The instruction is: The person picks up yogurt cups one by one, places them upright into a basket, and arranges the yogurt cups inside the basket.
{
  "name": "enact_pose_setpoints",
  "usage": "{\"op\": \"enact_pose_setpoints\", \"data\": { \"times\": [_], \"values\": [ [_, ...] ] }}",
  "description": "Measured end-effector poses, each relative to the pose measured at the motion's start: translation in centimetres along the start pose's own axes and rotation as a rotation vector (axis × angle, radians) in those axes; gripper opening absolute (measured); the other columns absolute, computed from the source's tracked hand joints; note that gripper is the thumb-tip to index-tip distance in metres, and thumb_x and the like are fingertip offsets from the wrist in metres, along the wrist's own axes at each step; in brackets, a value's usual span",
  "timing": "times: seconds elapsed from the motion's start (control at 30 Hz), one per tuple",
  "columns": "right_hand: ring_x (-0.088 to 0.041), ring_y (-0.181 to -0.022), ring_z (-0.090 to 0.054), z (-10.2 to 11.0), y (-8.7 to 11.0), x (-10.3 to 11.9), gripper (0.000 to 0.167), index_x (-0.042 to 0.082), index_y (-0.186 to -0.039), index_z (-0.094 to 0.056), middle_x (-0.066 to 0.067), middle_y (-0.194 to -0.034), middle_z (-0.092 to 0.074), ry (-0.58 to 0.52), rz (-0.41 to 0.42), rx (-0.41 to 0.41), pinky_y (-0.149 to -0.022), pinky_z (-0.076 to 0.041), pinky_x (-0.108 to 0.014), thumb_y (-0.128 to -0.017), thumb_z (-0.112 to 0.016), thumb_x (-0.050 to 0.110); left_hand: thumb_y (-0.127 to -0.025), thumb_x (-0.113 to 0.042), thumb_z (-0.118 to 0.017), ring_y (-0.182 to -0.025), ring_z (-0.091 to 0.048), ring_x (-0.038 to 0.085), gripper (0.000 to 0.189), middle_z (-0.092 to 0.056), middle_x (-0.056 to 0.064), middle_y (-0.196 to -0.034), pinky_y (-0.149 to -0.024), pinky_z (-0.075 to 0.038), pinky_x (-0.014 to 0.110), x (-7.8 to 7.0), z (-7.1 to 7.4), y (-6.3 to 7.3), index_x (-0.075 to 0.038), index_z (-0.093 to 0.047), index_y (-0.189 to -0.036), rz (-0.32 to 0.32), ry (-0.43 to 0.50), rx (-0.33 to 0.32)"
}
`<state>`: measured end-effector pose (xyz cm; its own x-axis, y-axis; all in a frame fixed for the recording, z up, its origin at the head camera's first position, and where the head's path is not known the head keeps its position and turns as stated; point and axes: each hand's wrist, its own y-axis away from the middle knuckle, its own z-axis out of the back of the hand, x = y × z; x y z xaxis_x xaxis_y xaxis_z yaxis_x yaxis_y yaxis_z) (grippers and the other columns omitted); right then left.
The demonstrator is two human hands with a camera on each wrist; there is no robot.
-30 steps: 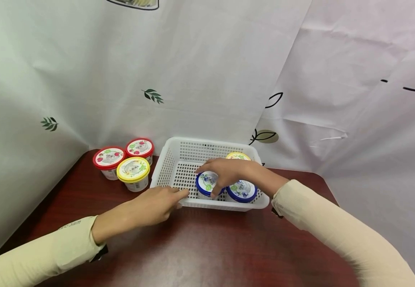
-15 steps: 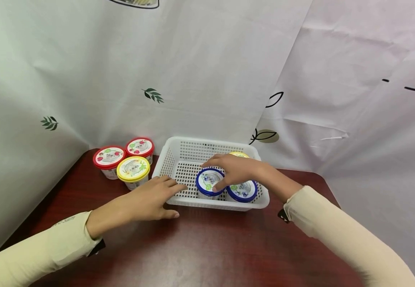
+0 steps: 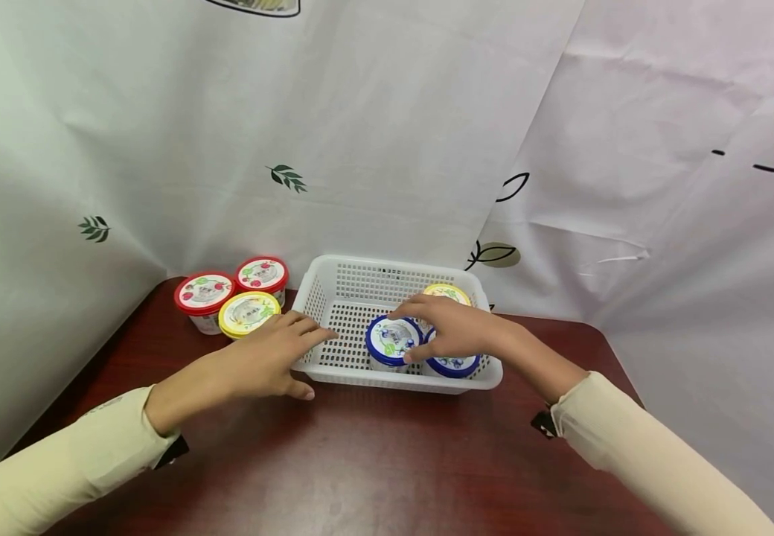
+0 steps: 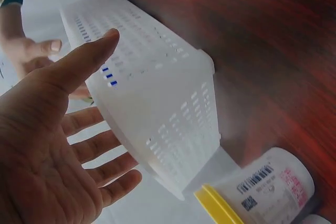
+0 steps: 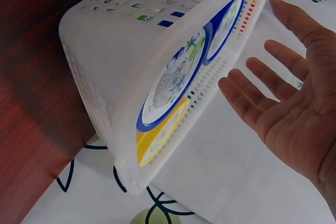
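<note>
A white perforated plastic basket [image 3: 333, 370] holds two blue-lidded tubs and one yellow-lidded tub [image 3: 446, 292]. The left blue-lidded tub [image 3: 392, 341] stands near the basket's middle, and the other blue-lidded tub [image 3: 454, 366] sits to its right, partly covered by my right hand [image 3: 461, 329]. That hand hovers over the tubs with fingers spread, holding nothing; the right wrist view shows a gap between it and the lids. My left hand [image 3: 263, 359] is at the basket's left end, fingers extended and holding nothing. Beyond it stands an outer yellow-lidded tub [image 4: 262, 190], partly hidden in the head view.
Two red-lidded tubs, one at the far left [image 3: 205, 292] and one behind [image 3: 262, 274], stand beside the outer yellow-lidded tub. The dark red wooden table [image 3: 387, 461] backs onto a white patterned curtain [image 3: 387, 149].
My right hand has let go of the left blue-lidded tub and drawn right and up. My left hand has moved left, away from the basket's front rim, with its fingers spreading.
</note>
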<state>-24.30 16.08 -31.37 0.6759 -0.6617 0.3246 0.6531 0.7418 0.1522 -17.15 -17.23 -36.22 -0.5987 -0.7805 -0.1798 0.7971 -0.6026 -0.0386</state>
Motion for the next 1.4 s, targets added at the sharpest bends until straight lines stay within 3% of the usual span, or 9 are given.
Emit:
{"op": "enact_pose_setpoints", "data": {
  "times": [0.3, 0.47, 0.8, 1.1, 1.4],
  "values": [
    [-0.03, -0.149, -0.062, 0.1, 2.8, -0.7, 0.066, 0.015, -0.156, -0.067, -0.006, -0.157, -0.067, -0.057, 0.015, -0.085, -0.122, -0.053, -0.058, -0.098, -0.088, 0.037, -0.077, -0.034, -0.105, -0.148, -0.053, 0.05, 0.1, -0.064, 0.016, -0.156, -0.122, -0.044, 0.073, 1.1, 1.3, 0.8, -0.012, -0.058, -0.162, 0.06, 0.028, 0.01],
    [-0.029, -0.145, -0.064, -0.1, 4.4, -1.3, 0.059, 0.015, -0.151, -0.07, -0.007, -0.155, -0.069, -0.039, 0.001, -0.131, -0.12, -0.054, -0.057, -0.099, -0.087, 0.036, -0.076, -0.036, -0.105, -0.152, -0.049, 0.052, 0.103, -0.063, 0.017, -0.159, -0.124, -0.042, 0.075, 1.8, 1.6, 1.1, -0.013, -0.056, -0.164, 0.091, 0.036, 0.029],
    [-0.028, -0.139, -0.068, -1.6, 7.6, -1.5, 0.055, 0.017, -0.148, -0.073, -0.007, -0.153, -0.069, 0.016, -0.05, -0.161, -0.113, -0.058, -0.053, -0.099, -0.088, 0.034, -0.079, -0.037, -0.104, -0.149, -0.053, 0.051, 0.099, -0.062, 0.017, -0.157, -0.121, -0.043, 0.074, 2.9, 2.2, 1.6, -0.011, -0.057, -0.162, 0.088, 0.018, -0.02],
    [-0.021, -0.125, -0.071, -3.2, 9.9, -2.2, 0.046, 0.018, -0.141, -0.077, -0.002, -0.141, -0.073, 0.08, -0.057, -0.219, -0.106, -0.062, -0.05, -0.097, -0.088, 0.03, -0.077, -0.038, -0.105, -0.153, -0.05, 0.053, 0.104, -0.059, 0.021, -0.162, -0.122, -0.038, 0.081, 4.0, 3.0, 2.3, -0.012, -0.055, -0.164, 0.118, 0.031, 0.002],
    [-0.01, -0.108, -0.074, -4.5, 11.4, -2.6, 0.041, 0.019, -0.136, -0.079, 0.001, -0.134, -0.074, 0.121, -0.038, -0.262, -0.096, -0.065, -0.039, -0.098, -0.089, 0.028, -0.078, -0.034, -0.105, -0.156, -0.046, 0.055, 0.107, -0.058, 0.015, -0.166, -0.12, -0.036, 0.085, 5.4, 3.5, 2.9, -0.018, -0.051, -0.168, 0.164, 0.056, 0.004]
  ]
}}
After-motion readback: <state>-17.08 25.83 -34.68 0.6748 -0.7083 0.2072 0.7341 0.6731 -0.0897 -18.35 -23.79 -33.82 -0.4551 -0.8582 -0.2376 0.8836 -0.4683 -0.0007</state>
